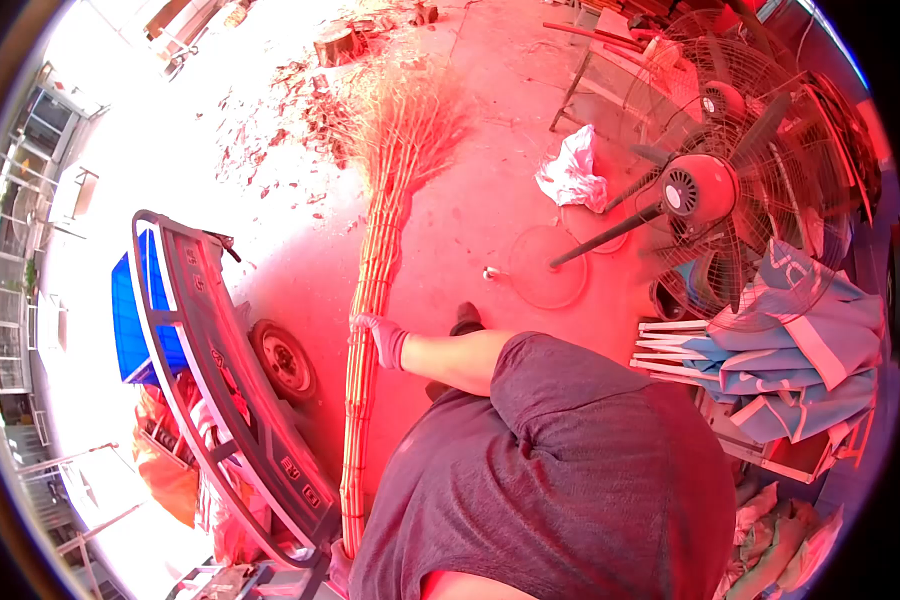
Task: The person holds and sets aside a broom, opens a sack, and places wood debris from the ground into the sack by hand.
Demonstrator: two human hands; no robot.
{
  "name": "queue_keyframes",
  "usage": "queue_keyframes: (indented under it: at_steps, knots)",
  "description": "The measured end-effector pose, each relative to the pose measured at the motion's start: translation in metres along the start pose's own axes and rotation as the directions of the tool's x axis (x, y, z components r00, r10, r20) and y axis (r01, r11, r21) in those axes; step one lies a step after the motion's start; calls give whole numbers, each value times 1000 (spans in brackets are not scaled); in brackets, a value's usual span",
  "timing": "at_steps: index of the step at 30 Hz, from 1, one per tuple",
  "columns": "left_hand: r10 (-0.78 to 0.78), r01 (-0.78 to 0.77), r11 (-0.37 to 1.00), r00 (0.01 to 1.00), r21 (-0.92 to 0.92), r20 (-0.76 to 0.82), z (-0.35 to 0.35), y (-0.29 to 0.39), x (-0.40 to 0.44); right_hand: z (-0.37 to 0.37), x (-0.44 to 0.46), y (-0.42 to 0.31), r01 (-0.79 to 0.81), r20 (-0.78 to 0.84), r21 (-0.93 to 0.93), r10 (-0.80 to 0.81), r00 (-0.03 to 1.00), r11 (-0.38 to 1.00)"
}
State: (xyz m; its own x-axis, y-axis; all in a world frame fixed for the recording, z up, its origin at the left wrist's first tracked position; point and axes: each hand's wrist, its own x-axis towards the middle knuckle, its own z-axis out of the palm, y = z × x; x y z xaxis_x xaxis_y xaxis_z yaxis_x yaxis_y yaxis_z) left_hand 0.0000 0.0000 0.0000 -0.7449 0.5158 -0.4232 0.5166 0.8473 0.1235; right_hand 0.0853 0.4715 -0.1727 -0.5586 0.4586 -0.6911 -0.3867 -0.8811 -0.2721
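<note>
A long broom [372, 270] of bundled bamboo stalks lies lengthwise before me, its bushy twig head [405, 110] pointing away. My right hand [378, 338], in a pale glove, is closed around the bundle near its middle. At the handle's lower end, by the bottom of the view, my left hand [341, 566] is closed around the stalks; only a small part of it shows beside my dark shirt [570, 480].
A dark metal rack [195, 340] and a small wheel [282, 360] stand at left. Large fans [700, 190], a white bag [573, 172] and folded blue cloth [800, 350] are at right. Dry leaves [290, 125] and a log stump [338, 46] lie beyond.
</note>
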Motion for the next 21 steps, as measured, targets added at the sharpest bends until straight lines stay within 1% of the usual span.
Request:
queue_keyframes:
  at_steps: [1,2,3,4,5,6,7,8,9,11,13,14,15,16,17,18,19,20,21]
  knots:
    - [18,-18,1000,1000,-2,0,5,6,8,-15,0,-13,6,-70,58,-2,998,998]
    - [-17,14,992,1000,123,25,-31,60,19,-28,-1,-31,-11,-105,107,22,994,994]
    - [2,-44,974,983,223,186,-80,113,57,-74,22,-28,-56,-274,197,110,955,979]
    - [100,-118,972,991,201,94,-85,161,132,-46,84,-98,33,-186,221,9,983,975]
    - [168,-178,960,984,217,66,-100,192,175,-40,112,-134,80,-150,275,-40,988,958]
    - [162,-173,944,985,281,62,-135,207,204,-23,132,-132,78,-158,358,-22,987,931]
    - [254,-250,922,967,295,26,-145,253,253,-6,161,-194,137,-155,375,-83,984,917]
    - [312,-309,886,949,346,50,-155,288,278,-18,167,-212,155,-178,429,-85,980,890]
    - [315,-318,870,946,378,71,-163,328,301,-48,189,-213,205,-187,459,-132,974,865]
    - [414,-440,789,897,428,158,-186,423,353,-48,207,-276,303,-261,516,-190,946,801]
    - [471,-553,694,833,461,290,-210,519,402,-49,251,-317,405,-386,539,-211,898,739]
    - [483,-565,673,825,478,295,-221,557,426,-32,261,-339,399,-389,596,-185,902,697]
    - [569,-671,587,740,453,359,-230,588,445,-29,282,-355,403,-395,611,-179,901,681]
    - [650,-765,495,641,412,409,-238,613,463,-29,306,-378,376,-363,581,-184,913,722]
    - [652,-770,487,635,414,415,-245,627,477,-32,328,-391,345,-332,547,-181,926,763]
    - [537,-722,531,692,444,483,-252,637,490,-13,338,-402,296,-402,480,-93,911,826]
    - [401,-667,564,737,486,545,-259,642,501,13,345,-404,202,-371,508,1,928,837]
    - [397,-672,550,732,495,553,-270,645,509,28,372,-403,200,-392,432,-17,920,879]
    - [376,-658,555,744,508,552,-279,642,513,39,410,-393,153,-422,456,62,905,877]
